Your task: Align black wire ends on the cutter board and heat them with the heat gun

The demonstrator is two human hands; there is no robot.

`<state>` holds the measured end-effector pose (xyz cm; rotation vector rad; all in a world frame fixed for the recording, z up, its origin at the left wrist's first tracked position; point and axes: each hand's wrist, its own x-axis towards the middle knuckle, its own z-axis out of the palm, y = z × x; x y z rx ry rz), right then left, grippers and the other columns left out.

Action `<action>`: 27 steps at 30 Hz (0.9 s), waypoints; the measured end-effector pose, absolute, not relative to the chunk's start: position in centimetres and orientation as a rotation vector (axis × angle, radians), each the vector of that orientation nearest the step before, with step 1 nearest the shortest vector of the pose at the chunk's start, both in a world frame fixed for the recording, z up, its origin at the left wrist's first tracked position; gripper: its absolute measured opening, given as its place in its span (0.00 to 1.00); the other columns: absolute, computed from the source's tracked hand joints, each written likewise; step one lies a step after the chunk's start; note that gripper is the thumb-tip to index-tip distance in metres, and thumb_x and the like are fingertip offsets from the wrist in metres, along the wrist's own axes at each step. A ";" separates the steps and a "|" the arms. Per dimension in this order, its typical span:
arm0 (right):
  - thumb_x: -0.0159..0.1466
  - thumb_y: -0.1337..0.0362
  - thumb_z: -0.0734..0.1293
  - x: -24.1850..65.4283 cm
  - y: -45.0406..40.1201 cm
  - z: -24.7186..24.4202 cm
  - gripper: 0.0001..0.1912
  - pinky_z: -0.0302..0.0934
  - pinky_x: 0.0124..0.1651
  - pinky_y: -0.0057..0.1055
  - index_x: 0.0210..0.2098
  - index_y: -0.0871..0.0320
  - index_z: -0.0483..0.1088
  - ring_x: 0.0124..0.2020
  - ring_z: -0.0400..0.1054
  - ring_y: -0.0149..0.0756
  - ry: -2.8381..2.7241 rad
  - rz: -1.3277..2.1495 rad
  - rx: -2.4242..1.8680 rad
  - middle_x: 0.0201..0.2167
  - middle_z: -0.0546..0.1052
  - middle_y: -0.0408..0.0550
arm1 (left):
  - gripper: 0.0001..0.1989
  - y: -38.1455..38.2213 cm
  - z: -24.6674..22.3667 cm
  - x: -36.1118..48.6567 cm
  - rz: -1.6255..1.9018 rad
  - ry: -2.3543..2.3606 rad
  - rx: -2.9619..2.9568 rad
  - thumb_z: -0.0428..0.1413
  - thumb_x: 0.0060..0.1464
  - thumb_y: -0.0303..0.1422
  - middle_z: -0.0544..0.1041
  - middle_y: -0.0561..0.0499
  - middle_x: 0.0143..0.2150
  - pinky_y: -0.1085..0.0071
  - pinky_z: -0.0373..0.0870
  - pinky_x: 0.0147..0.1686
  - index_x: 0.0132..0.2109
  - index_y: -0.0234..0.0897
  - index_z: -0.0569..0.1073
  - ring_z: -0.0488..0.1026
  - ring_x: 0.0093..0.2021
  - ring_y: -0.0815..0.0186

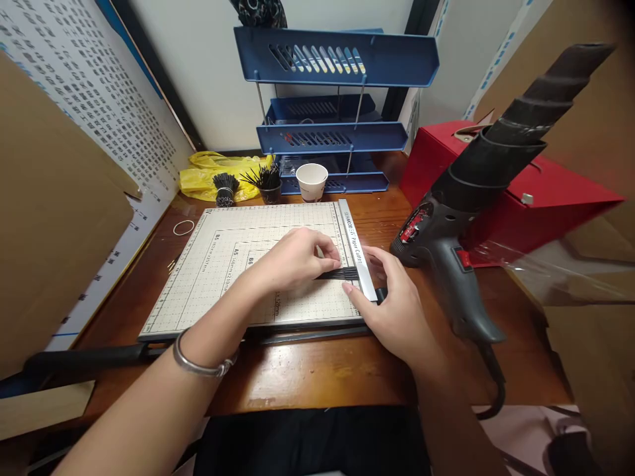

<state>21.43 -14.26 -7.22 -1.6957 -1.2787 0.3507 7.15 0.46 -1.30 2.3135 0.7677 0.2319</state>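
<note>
A bundle of thin black strands (342, 273) lies across the right side of a cream paper cutter (218, 264), its right end reaching the metal guide strip (356, 248). My left hand (297, 261) rests above the board, with thumb and fingers closed on the bundle. My right hand (394, 301) straddles the guide strip at the board's lower right corner. Its thumb reaches over the board just below the strands, while the other fingers lie beyond the strip, apart from the thumb. The cutter's black handle (89, 359) extends left along the front edge.
Behind the board stand a white paper cup (312, 182), a small black cup of strands (270, 193) and a tied black bundle (225, 192) by a yellow bag (198, 175). A blue tray rack (337, 61) is farther back. At right are a heat gun (456, 251) and red box (555, 218).
</note>
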 end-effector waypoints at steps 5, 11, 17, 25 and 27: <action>0.64 0.56 0.70 21.3 -14.3 -7.0 0.28 0.62 0.65 0.53 0.61 0.53 0.66 0.62 0.67 0.49 -1.269 0.399 -1.729 0.60 0.73 0.54 | 0.06 1.1 -0.4 8.2 0.097 0.666 2.367 0.61 0.55 0.29 0.83 0.51 0.35 0.69 0.68 0.37 0.36 0.38 0.84 0.77 0.36 0.64; 0.63 0.56 0.70 21.3 -14.2 -7.1 0.27 0.63 0.64 0.52 0.60 0.54 0.66 0.60 0.68 0.50 -1.264 0.385 -1.746 0.59 0.73 0.54 | 0.07 0.9 0.0 8.6 0.048 0.697 2.468 0.60 0.55 0.26 0.82 0.49 0.34 0.70 0.66 0.36 0.36 0.36 0.84 0.76 0.34 0.64; 0.63 0.56 0.70 21.3 -14.2 -6.9 0.25 0.64 0.62 0.51 0.58 0.55 0.67 0.58 0.69 0.50 -1.264 0.383 -1.755 0.57 0.74 0.54 | 0.08 0.7 0.3 8.8 -0.009 0.680 2.570 0.59 0.56 0.24 0.82 0.49 0.35 0.70 0.66 0.37 0.37 0.36 0.83 0.76 0.35 0.64; 0.63 0.57 0.70 21.5 -14.1 -7.2 0.23 0.65 0.60 0.49 0.57 0.55 0.68 0.57 0.70 0.49 -1.263 0.358 -1.737 0.56 0.74 0.54 | 0.09 -0.8 0.2 9.2 -0.036 0.695 2.758 0.54 0.61 0.24 0.77 0.43 0.38 0.64 0.66 0.38 0.37 0.32 0.80 0.74 0.37 0.57; 0.64 0.57 0.70 21.5 -14.1 -7.1 0.23 0.65 0.60 0.48 0.57 0.54 0.68 0.57 0.69 0.49 -1.278 0.339 -1.720 0.57 0.74 0.54 | 0.09 -0.7 0.3 8.9 -0.009 0.722 2.757 0.53 0.63 0.26 0.77 0.43 0.39 0.64 0.67 0.39 0.38 0.32 0.79 0.74 0.38 0.57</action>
